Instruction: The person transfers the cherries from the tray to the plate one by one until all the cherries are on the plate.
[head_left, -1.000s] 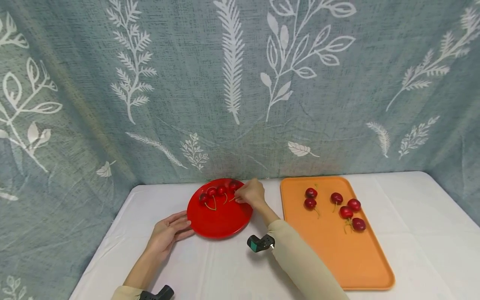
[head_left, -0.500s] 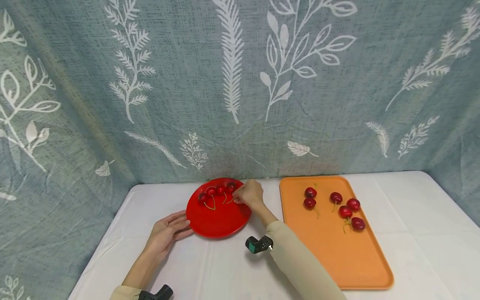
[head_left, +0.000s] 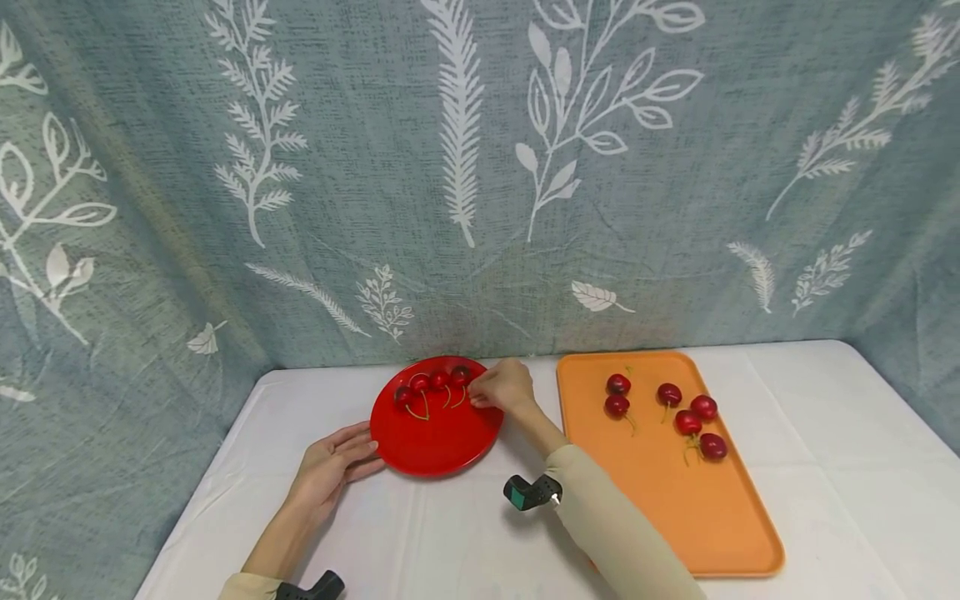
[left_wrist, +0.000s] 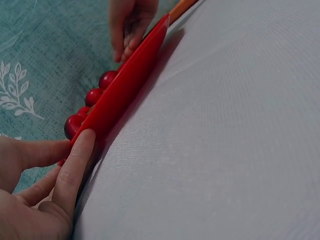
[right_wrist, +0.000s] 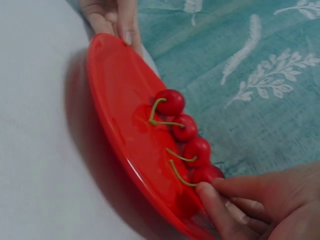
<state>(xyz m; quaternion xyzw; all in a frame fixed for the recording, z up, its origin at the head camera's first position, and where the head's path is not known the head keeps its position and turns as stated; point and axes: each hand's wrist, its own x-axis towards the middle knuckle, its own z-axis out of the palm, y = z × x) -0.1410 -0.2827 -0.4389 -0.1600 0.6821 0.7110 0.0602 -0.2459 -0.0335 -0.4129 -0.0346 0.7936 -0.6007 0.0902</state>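
A red plate (head_left: 435, 446) lies on the white cloth, with several red cherries (head_left: 420, 382) in a curved row along its far rim, green stems toward its middle. At the plate's left edge my left hand (head_left: 330, 467) grips the rim; in the left wrist view the fingers (left_wrist: 75, 170) lie along its side and underside. My right hand (head_left: 506, 387) is at the plate's upper right, beside the end cherry (right_wrist: 209, 173). Its fingertips are close together next to that cherry's stem (right_wrist: 180, 175). In the left wrist view a small gap shows between hand and cherry.
An orange tray (head_left: 660, 517) stands to the right, under my right sleeve (head_left: 615, 517). On it are several dark red cherries (head_left: 687, 422) with stems. A blue-green leaf-patterned curtain (head_left: 420, 183) hangs behind the table (head_left: 442, 542).
My right hand has drawn slightly right, away from the end cherry, whose curved stem now shows fully. The left hand and the plate keep their places.
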